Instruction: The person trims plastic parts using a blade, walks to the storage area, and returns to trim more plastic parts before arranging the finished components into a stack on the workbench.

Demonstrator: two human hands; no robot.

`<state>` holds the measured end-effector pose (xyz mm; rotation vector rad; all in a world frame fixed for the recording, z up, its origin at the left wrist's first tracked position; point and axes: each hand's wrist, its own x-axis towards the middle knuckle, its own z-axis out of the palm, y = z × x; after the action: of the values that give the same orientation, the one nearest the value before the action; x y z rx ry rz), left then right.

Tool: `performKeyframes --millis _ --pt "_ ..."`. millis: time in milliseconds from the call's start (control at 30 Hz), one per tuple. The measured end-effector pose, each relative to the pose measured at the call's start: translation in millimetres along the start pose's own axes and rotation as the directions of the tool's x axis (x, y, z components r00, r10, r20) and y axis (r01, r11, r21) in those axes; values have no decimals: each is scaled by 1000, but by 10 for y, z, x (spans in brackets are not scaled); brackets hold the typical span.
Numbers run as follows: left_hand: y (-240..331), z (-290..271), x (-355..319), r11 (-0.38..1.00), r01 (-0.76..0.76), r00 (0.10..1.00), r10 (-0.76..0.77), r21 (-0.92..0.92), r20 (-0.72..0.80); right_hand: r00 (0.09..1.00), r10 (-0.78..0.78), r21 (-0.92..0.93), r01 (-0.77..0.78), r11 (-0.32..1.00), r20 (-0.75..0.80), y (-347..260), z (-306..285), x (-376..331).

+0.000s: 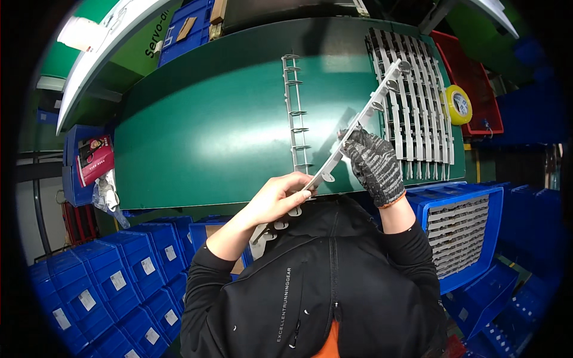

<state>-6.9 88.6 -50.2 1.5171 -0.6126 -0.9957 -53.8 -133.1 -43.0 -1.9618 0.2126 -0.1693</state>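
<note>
Over the near edge of the bench (209,131), a grey strip (333,157) is gripped by the left hand (278,198) and gloved right hand (376,166), fingers closed.

Bare left hand (277,198) pinches the grey strip (332,160) low down, thumb on top. Right hand (376,164), in a grey-black knit glove with orange cuff, grips it further up. Strip runs diagonally: low end by the torso, top end at the edge of the strip stack (418,107). Round tabs along one side. Second strip (290,113) lies lengthwise away from the person on the green table (191,137), left of the right hand. Yellow roll (458,105) just right of the stack, beside the red bin (465,65). Blue crate (498,232) at lower right holds more strips.
</note>
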Motion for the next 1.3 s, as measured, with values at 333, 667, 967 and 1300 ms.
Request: performKeyframes --millis 333,667,967,1300 --pt "-57 16 -27 927 45 998 -25 -371 59 931 353 393 -361 845 97 -194 -85 -63" --pt "6 16 54 998 -2 980 14 57 -198 993 -116 -123 117 985 12 88 143 -253" --pt "17 89 142 907 -68 908 229 416 -351 929 -362 -370 364 855 78 86 227 -220" --pt "86 220 196 731 -18 877 340 683 -341 974 176 239 -139 961 -144 -68 309 -151"
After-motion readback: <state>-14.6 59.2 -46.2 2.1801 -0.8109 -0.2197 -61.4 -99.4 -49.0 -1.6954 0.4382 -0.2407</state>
